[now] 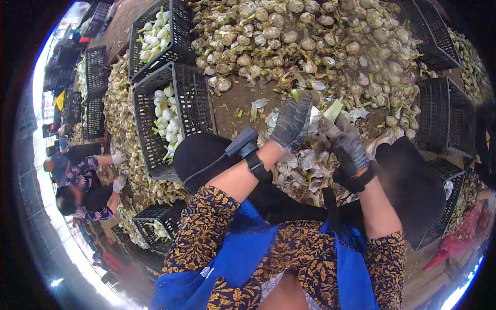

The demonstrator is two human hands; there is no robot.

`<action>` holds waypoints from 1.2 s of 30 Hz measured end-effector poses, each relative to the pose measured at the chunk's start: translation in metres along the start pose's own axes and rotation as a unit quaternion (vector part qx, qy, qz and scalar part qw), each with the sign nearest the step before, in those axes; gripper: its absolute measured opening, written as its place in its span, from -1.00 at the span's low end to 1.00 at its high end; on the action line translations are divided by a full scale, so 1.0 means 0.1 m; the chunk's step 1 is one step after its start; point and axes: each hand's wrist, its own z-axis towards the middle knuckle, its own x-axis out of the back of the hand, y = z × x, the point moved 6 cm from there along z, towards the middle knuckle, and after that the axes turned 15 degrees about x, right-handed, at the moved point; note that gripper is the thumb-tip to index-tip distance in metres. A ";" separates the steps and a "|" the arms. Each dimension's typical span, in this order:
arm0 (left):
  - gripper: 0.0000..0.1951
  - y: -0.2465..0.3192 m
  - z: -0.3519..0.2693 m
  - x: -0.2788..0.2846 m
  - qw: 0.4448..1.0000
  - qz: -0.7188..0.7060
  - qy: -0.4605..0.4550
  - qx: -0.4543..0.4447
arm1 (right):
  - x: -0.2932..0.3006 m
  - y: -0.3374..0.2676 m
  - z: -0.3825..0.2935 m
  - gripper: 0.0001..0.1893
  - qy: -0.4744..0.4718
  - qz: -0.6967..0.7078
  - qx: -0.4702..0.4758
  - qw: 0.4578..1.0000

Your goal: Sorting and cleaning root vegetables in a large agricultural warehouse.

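My left hand (292,121), in a grey knit glove, is curled around a mostly hidden garlic bulb (314,114). A green stem end (295,95) pokes out above its fingers. Just to the right, my right hand (346,144), in a matching dirty glove, has its fingers bent in against a pale green strip of garlic stalk (333,111). Its fingertips are blurred and close to the left hand. Beneath both hands, between my knees, lies a heap of papery garlic skins (310,170).
A large pile of unpeeled garlic (271,35) spreads ahead. Black plastic crates (193,100) holding clean white bulbs (167,116) stand at my left. More crates (445,112) are at my right. Another person (91,182) in white gloves works at far left. Pink netting (461,232) lies at right.
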 end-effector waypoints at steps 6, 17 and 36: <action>-0.45 -0.06 0.02 -0.01 0.994 -0.084 -0.043 0.055 | -0.16 -0.13 0.01 -0.68 0.006 0.025 -0.077 0.997; -0.56 -0.20 0.07 -0.10 0.749 -0.479 -0.155 0.430 | 0.15 0.23 0.06 -0.67 -0.014 -0.206 0.019 0.978; -0.63 -0.40 0.15 0.08 0.492 -0.699 -0.027 0.518 | 0.03 0.23 0.01 -0.49 -0.095 -0.418 0.094 0.898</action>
